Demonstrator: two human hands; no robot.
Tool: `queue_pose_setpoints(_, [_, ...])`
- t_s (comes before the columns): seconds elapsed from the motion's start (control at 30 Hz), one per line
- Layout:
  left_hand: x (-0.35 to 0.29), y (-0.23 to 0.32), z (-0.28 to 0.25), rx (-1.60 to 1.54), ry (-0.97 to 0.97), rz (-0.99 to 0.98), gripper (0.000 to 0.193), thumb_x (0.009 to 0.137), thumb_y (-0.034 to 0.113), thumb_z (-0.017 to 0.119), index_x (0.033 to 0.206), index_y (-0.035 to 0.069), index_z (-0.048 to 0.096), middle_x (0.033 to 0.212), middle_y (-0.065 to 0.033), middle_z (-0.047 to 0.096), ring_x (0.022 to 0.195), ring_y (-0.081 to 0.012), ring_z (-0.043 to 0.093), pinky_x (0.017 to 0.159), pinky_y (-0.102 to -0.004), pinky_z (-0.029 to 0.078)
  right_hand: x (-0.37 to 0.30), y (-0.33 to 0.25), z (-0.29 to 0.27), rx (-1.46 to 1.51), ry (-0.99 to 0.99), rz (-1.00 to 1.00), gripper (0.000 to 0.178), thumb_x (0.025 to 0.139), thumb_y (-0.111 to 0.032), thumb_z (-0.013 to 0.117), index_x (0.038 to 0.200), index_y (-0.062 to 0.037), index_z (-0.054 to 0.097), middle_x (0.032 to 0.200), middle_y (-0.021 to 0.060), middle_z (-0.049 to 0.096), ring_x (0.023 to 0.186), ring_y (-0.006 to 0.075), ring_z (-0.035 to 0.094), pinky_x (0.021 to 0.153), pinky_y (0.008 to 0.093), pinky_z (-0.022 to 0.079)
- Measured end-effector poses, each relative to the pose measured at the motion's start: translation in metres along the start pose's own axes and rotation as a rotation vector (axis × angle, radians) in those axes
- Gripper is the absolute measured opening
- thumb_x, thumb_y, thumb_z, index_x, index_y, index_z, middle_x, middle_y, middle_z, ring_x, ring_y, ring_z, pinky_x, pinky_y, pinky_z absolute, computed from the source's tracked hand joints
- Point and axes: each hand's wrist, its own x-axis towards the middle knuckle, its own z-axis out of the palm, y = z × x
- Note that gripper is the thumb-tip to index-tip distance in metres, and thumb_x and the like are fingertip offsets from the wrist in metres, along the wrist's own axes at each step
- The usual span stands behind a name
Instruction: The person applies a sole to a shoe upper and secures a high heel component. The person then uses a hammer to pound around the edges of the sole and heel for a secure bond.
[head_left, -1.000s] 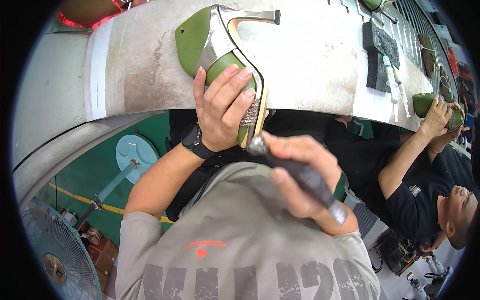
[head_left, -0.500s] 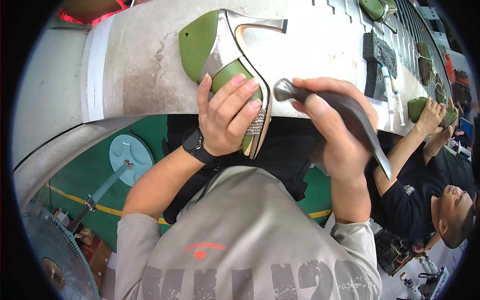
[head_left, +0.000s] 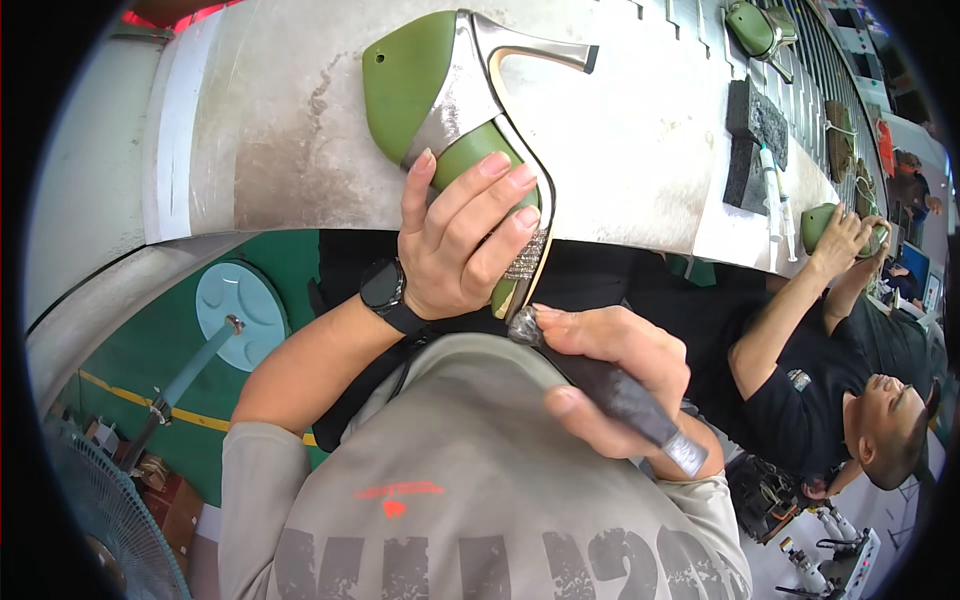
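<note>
Hands — left (head_left: 455, 245) clamps green heel (head_left: 455, 110) | right (head_left: 610, 375) grips tool (head_left: 615, 395) at table edge (head_left: 640, 245)

Take the bench (head_left: 300, 130) as your landmark. Your left hand (head_left: 465, 240) holds the shoe (head_left: 450, 110) at its near edge, heel lying on the top. Your right hand (head_left: 610, 375) sits just nearer than that edge, its tool (head_left: 620, 395) tip touching the shoe's toe end. Far right on the bench lie two blocks (head_left: 752, 140), beyond them a co-worker's hands (head_left: 850, 225).
</note>
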Motion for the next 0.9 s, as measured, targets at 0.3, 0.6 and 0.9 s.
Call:
queue_pose_setpoints(0.3, [0.0, 0.002, 0.0, 0.007, -0.022, -0.014, 0.031, 0.102, 0.021, 0.065, 0.129, 0.018, 0.05, 0.132, -0.0022, 0.067, 0.128, -0.0203, 0.062, 0.125, -0.059, 0.028, 0.039, -0.01, -0.032, 0.17, 0.204, 0.296, 0.03, 0.095, -0.01, 0.067, 0.117, 0.0102, 0.065, 0.118, 0.0247, 0.073, 0.109, 0.0258, 0.07, 0.098, 0.0381, 0.055])
queue_pose_setpoints(0.6, [-0.005, -0.001, 0.006, 0.016, 0.014, 0.0, 0.027, 0.105, 0.028, 0.058, 0.129, 0.021, 0.049, 0.131, 0.0051, 0.066, 0.129, -0.0158, 0.06, 0.125, -0.058, 0.029, 0.109, 0.002, -0.052, 0.297, 0.115, 0.757, 0.031, 0.095, -0.02, 0.065, 0.106, 0.0078, 0.071, 0.1, 0.0178, 0.077, 0.093, 0.0201, 0.072, 0.084, 0.031, 0.057])
queue_pose_setpoints(0.9, [-0.005, -0.002, 0.005, -0.01, 0.012, 0.011, 0.024, 0.104, 0.028, 0.058, 0.126, 0.021, 0.05, 0.129, 0.006, 0.067, 0.128, -0.0152, 0.061, 0.127, -0.0579, 0.025, 0.133, 0.008, -0.034, 0.2, 0.155, 0.649, 0.024, 0.094, -0.017, 0.071, 0.101, 0.0058, 0.072, 0.091, 0.0116, 0.077, 0.076, 0.0116, 0.068, 0.07, 0.0273, 0.055])
